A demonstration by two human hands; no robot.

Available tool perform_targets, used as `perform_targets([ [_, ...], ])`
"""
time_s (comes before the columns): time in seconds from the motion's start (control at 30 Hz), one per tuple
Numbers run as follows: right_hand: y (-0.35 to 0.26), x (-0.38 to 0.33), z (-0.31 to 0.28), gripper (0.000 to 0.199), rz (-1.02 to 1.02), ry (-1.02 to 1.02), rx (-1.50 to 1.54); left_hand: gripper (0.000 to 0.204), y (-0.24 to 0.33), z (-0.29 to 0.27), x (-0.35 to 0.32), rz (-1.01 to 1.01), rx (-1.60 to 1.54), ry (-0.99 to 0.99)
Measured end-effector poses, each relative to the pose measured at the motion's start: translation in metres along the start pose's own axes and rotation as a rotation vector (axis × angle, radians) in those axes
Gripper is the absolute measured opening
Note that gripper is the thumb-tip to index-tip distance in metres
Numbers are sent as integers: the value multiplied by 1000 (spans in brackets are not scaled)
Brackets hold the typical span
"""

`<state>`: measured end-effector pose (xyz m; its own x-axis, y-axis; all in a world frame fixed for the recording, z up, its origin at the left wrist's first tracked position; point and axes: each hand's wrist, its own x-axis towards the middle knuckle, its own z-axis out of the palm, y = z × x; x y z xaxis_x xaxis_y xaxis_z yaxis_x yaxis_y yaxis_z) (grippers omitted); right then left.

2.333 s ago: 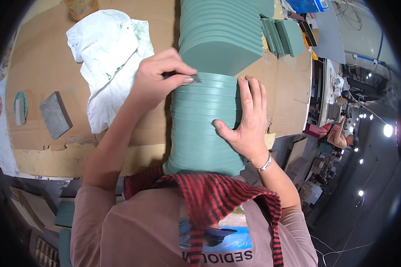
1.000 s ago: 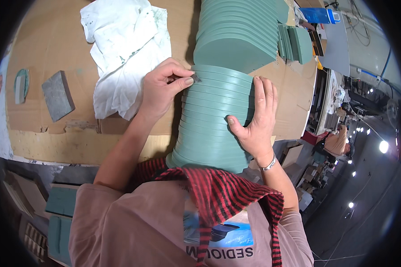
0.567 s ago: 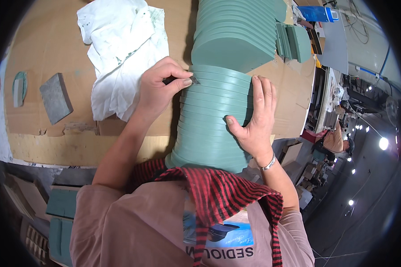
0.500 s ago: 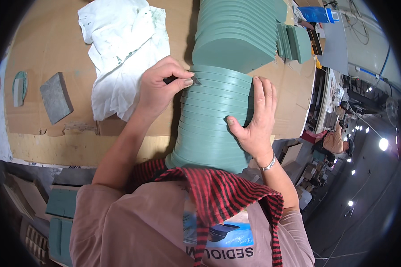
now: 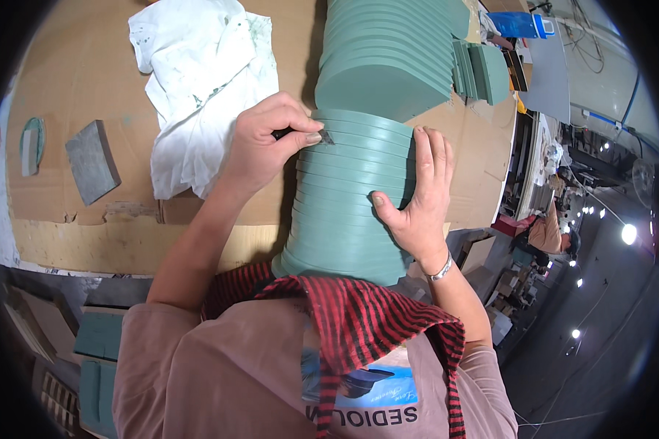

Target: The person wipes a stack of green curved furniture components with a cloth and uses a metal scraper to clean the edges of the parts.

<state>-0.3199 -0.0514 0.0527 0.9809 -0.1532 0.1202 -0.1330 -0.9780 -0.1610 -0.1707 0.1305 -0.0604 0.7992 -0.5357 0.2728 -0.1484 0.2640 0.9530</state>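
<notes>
A row of green curved-edged boards (image 5: 340, 194), packed tightly face to face, runs from the middle of the table toward my body. My left hand (image 5: 265, 145) pinches a small dark blade (image 5: 327, 137) between thumb and fingers; its thin tip lies over the edges of the boards near the row's far end. Part of the blade is hidden by the fingers. On the right side of the same row rests my right hand (image 5: 423, 196), fingers stretched along the boards and thumb spread over their edges. It holds nothing.
More green boards (image 5: 384, 88) lean in a row beyond. A stained white cloth (image 5: 205, 95), a grey block (image 5: 93, 162) and a round green piece (image 5: 31, 146) lie to the left on cardboard. Smaller green pieces (image 5: 488, 73) and a blue bottle (image 5: 518, 24) stand far right. A person (image 5: 549, 234) works farther off.
My left hand has shifted slightly to the right, carrying the blade a little along the board edges. The right hand stays in place.
</notes>
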Motion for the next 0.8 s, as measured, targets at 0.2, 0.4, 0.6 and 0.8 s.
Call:
perform_targets([
  [0.2,1,-1,-1,96,6,-5,6,17,4,1,7,2,-22,15],
  [0.4,3,-1,0,96,-16,14,6,17,5,-2,7,8,23,-43],
  [0.6,0,0,0,95,2,9,28,13,6,0,8,5,12,-61],
  [0.8,1,0,-1,95,-1,10,14,32,16,6,9,-617,-509,180],
])
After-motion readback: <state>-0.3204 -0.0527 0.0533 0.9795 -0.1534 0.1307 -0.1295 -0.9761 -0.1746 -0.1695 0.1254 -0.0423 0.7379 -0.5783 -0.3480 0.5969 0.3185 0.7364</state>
